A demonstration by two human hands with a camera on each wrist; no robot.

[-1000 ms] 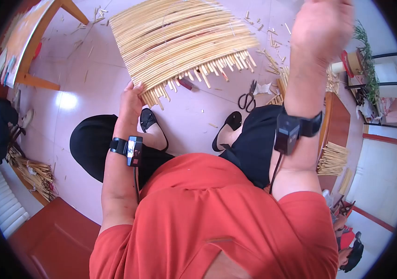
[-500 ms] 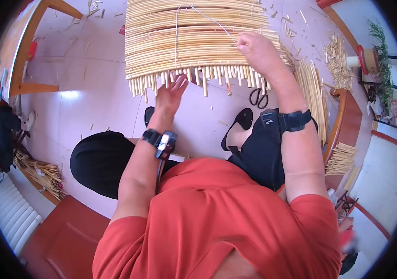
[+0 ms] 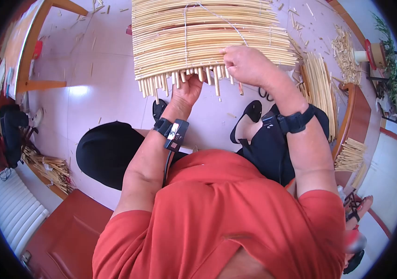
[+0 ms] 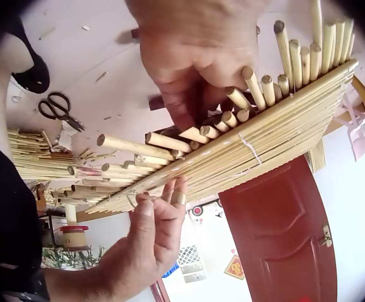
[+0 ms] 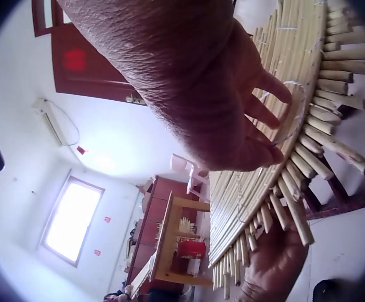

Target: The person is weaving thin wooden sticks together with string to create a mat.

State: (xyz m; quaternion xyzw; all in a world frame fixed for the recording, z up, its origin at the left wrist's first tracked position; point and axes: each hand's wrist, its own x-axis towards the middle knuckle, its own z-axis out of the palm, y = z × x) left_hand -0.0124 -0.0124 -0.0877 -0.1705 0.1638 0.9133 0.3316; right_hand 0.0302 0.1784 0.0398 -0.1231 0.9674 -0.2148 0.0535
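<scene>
Pinching white string (image 3: 230,22): right hand (image 3: 247,65) over stick mat (image 3: 208,39); left hand (image 3: 188,92) under its edge; grip unclear

The floor (image 3: 103,95) bears scissors (image 4: 63,116), mid-left of the left-wrist view, and scraps (image 3: 347,59), upper right of the head view.

The stick mat (image 3: 208,39) lies before you, above the floor (image 3: 105,88), its uneven ends toward you. Your left hand (image 3: 188,92) is under the near edge; your right hand (image 3: 248,65) is over the top face, further right — the string (image 3: 186,37) crosses the mat and runs to it. Scissors (image 4: 69,118) lie on the floor beside your right shoe (image 3: 253,111). Rightward come a long stick bundle (image 3: 320,93), then a bench (image 3: 356,107); far left — a table (image 3: 25,44).
</scene>
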